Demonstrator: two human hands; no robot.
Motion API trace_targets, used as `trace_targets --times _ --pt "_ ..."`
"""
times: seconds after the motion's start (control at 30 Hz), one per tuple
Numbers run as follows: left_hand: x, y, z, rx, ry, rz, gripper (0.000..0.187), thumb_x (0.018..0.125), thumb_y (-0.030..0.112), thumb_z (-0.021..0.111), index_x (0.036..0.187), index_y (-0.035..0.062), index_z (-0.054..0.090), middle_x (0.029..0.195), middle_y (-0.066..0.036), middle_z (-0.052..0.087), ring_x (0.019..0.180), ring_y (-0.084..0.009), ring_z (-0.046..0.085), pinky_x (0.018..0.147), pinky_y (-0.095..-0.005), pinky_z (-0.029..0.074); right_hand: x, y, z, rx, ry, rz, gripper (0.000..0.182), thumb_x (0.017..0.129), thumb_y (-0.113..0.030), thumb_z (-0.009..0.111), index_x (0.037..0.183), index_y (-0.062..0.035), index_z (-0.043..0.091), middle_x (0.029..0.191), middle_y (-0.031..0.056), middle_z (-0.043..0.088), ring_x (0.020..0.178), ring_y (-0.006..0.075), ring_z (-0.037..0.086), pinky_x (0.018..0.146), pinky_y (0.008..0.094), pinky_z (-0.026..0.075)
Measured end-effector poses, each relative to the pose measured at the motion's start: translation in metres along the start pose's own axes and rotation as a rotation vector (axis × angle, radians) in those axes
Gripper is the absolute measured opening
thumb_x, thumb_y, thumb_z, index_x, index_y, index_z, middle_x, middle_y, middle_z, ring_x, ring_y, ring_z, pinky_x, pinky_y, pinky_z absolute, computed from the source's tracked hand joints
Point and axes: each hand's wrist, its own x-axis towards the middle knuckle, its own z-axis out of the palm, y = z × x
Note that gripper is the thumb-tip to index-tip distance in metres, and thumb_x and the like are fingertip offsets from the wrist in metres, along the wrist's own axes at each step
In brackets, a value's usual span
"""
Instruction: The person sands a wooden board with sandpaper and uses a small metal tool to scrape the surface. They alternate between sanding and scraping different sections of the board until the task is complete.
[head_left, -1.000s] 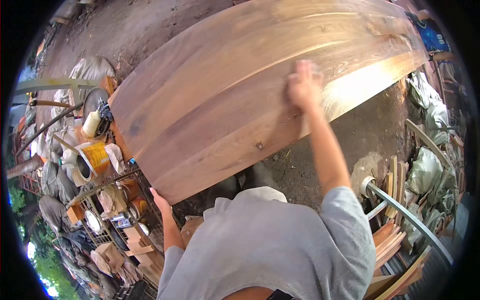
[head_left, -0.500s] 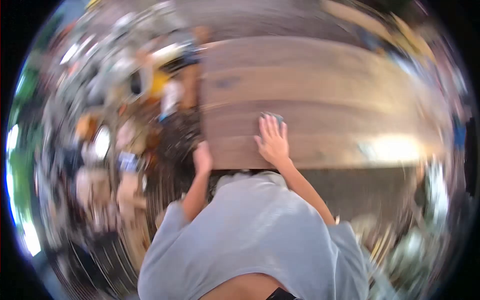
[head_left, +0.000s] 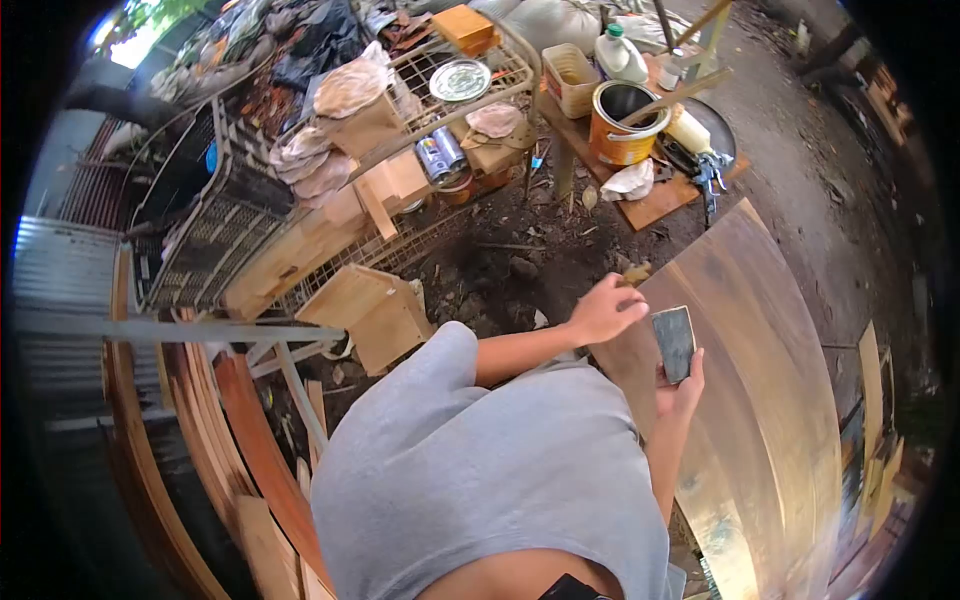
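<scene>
fingers of right hand grip sanding block; left hand curled on plank

From my remote view, the far end of the wooden board ran out into the dark rim of the lens and could not be traced. The right hand was partly covered by the flat grey pad it held; what the pad was made of could not be told. The left hand hid the board's corner beneath it. The labels on the cans in the wire basket were too small to read. The stacked planks were cut off at the lower edge.
</scene>
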Motion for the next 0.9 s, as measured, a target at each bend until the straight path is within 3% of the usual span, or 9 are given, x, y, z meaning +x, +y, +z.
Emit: trace_targets --times 0.23,0.3,0.33,0.4,0.5,0.63,0.67,0.77,0.9 --pt "0.004 0.011 0.072 -0.175 -0.192 -0.073 0.037 0.091 0.037 0.071 0.102 0.0017 0.076 0.115 -0.022 0.059 0.110 -0.0347 0.061 0.096 -0.0420 0.048 -0.041 0.001 -0.011 -0.262 -0.013 -0.231 0.058 0.100 -0.032 0.068 0.151 -0.0093 0.051 0.141 0.0092 0.061 0.123 0.0208 0.061 0.092 0.0446 0.054" --pt "0.006 0.018 0.087 -0.240 -0.181 -0.043 0.034 0.090 0.032 0.069 0.100 0.0005 0.076 0.114 -0.023 0.061 0.107 -0.0350 0.062 0.093 -0.0423 0.048 -0.080 -0.015 -0.005 -0.844 0.043 -0.826 0.079 0.087 -0.023 0.075 0.157 -0.0083 0.042 0.153 0.0157 0.051 0.140 0.0296 0.049 0.109 0.0523 0.045" --pt "0.009 0.014 0.098 -0.235 -0.215 -0.073 0.033 0.089 0.031 0.068 0.100 0.0004 0.076 0.118 -0.024 0.062 0.107 -0.0368 0.063 0.092 -0.0438 0.049 -0.094 -0.031 -0.004 -0.844 0.042 -0.827 0.079 0.087 -0.023 0.075 0.157 -0.0083 0.042 0.153 0.0157 0.051 0.140 0.0296 0.049 0.109 0.0523 0.045" --pt "0.005 0.034 0.105 -0.177 -0.290 -0.075 0.033 0.088 0.031 0.067 0.100 0.0006 0.076 0.119 -0.024 0.062 0.108 -0.0376 0.063 0.092 -0.0448 0.050 -0.120 -0.054 -0.008 -1.864 -0.163 -1.116 0.091 0.078 -0.015 0.075 0.159 -0.0054 0.037 0.160 0.0208 0.041 0.147 0.0358 0.040 0.120 0.0556 0.034" --pt "0.002 0.044 0.132 -0.086 -0.393 -0.040 0.032 0.088 0.030 0.067 0.099 0.0015 0.077 0.117 -0.024 0.065 0.108 -0.0384 0.064 0.093 -0.0459 0.050 -0.129 -0.063 -0.012 -1.948 -0.235 -0.960 0.089 0.076 -0.008 0.073 0.158 -0.0033 0.038 0.156 0.0223 0.045 0.145 0.0403 0.042 0.124 0.0563 0.026" --pt "0.001 0.061 0.144 -0.195 -0.555 0.007 0.027 0.092 0.023 0.062 0.098 0.0030 0.080 0.102 -0.017 0.077 0.095 -0.0352 0.072 0.084 -0.0423 0.056 -0.097 -0.054 -0.049 -1.646 -0.166 -1.106 0.069 0.078 0.007 0.059 0.147 -0.0011 0.054 0.145 0.0199 0.056 0.135 0.0397 0.052 0.112 0.0548 0.042" --pt "0.006 0.049 0.142 -0.055 -0.530 0.353 0.029 0.097 0.023 0.057 0.104 0.0036 0.078 0.100 -0.018 0.076 0.094 -0.0356 0.072 0.083 -0.0437 0.056 -0.086 -0.056 -0.052 -1.586 -0.176 -1.236 0.069 0.080 -0.001 0.060 0.148 -0.0029 0.053 0.147 0.0187 0.053 0.137 0.0418 0.048 0.116 0.0526 0.038" --pt "0.015 0.080 0.106 0.157 -0.344 0.227 0.032 0.105 0.027 0.054 0.108 0.0026 0.075 0.097 -0.022 0.073 0.091 -0.0369 0.070 0.083 -0.0455 0.054 -0.055 -0.030 -0.073 -1.810 0.058 -1.099 0.080 0.079 -0.006 0.061 0.156 -0.0055 0.042 0.160 0.0164 0.042 0.148 0.0393 0.038 0.120 0.0562 0.031" --pt "0.035 0.016 0.096 0.270 -0.071 0.192 0.027 0.101 0.025 0.068 0.110 0.0011 0.075 0.116 -0.018 0.065 0.109 -0.0320 0.063 0.100 -0.0408 0.048 -0.001 0.006 -0.088 -1.645 0.048 -1.045 0.067 0.093 -0.023 0.055 0.157 -0.0049 0.041 0.165 0.0132 0.039 0.154 0.0320 0.034 0.126 0.0568 0.022"
